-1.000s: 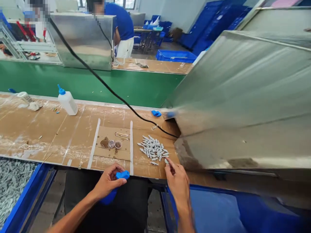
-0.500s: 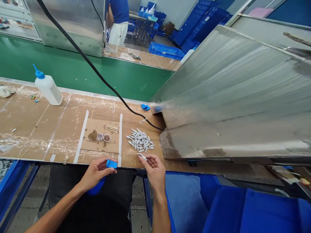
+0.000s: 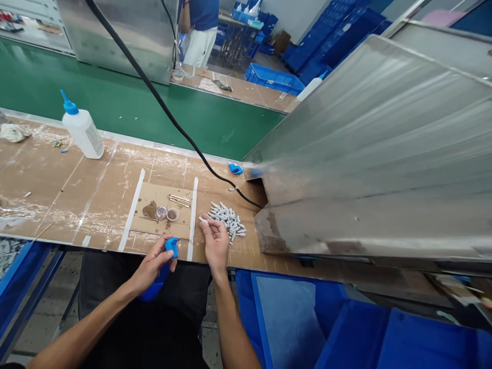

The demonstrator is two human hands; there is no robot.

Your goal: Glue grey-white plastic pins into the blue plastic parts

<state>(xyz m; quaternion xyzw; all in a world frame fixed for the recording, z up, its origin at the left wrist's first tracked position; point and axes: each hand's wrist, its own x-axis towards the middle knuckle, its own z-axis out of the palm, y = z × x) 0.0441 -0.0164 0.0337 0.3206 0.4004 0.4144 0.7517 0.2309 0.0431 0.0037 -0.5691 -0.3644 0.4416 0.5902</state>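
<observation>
My left hand [image 3: 156,260] grips a small blue block [image 3: 172,247] at the table's front edge. Pinched between the thumb and fingers of my right hand [image 3: 215,241] is a small white piece [image 3: 203,220], held just left of a heap of similar grey-white pieces [image 3: 231,221]. To the left, between two white tape strips, a cardboard sheet [image 3: 144,225] bears two small round cups, one of them a brown-filled cup [image 3: 172,214], with thin sticks [image 3: 179,200] behind them and a brown stain beside them.
A white bottle with a blue nozzle [image 3: 85,134] stands at the back left. A black cable [image 3: 172,120] crosses over the table to a large metal panel [image 3: 357,154] on the right. Another blue piece [image 3: 235,168] lies behind the heap. A person [image 3: 200,31] stands beyond the green belt.
My right hand has moved left and away from the front edge with the white piece. My left hand has turned the blue block more upright. The view has shifted slightly.
</observation>
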